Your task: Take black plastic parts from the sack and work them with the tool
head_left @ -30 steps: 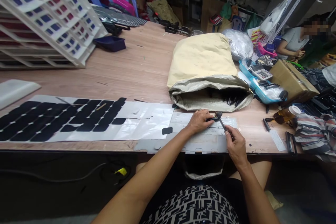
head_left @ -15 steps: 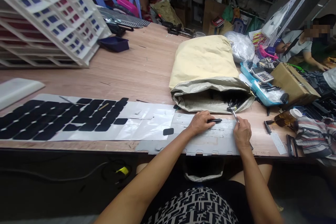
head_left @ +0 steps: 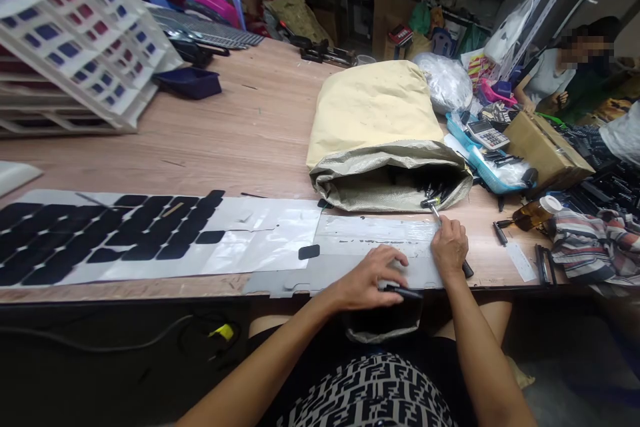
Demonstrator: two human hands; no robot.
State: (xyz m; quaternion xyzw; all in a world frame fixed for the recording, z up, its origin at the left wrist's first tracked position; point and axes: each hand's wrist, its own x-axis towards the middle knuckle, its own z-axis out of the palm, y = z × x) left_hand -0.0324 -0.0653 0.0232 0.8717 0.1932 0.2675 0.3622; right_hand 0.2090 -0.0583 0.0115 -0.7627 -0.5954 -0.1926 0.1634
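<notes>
My left hand [head_left: 373, 278] is at the table's front edge with its fingers spread. A slim black rod-like piece [head_left: 406, 292] is just below its fingertips, over the dark mouth of a pale-rimmed bag [head_left: 383, 337] at my lap; the piece seems loose from the fingers. My right hand [head_left: 449, 247] is wrapped around a small hammer [head_left: 436, 211], its metal head pointing away from me and its black handle end sticking out behind the hand. Between and beyond my hands lies a worn, clear-covered work sheet [head_left: 370, 230].
A cream sack [head_left: 375, 107] lies beyond my hands, mouth toward me, black pieces inside. At left are a sheet of black panels [head_left: 90, 233] and a white crate [head_left: 90, 33]. At right sit a blue basket [head_left: 493, 173], carton [head_left: 543, 150], brown bottle [head_left: 530, 215] and striped cloth [head_left: 583, 247]; another person sits beyond.
My left hand has moved toward me from the work sheet to the table edge, and its fingers have opened from the black piece. My right hand still holds the hammer.
</notes>
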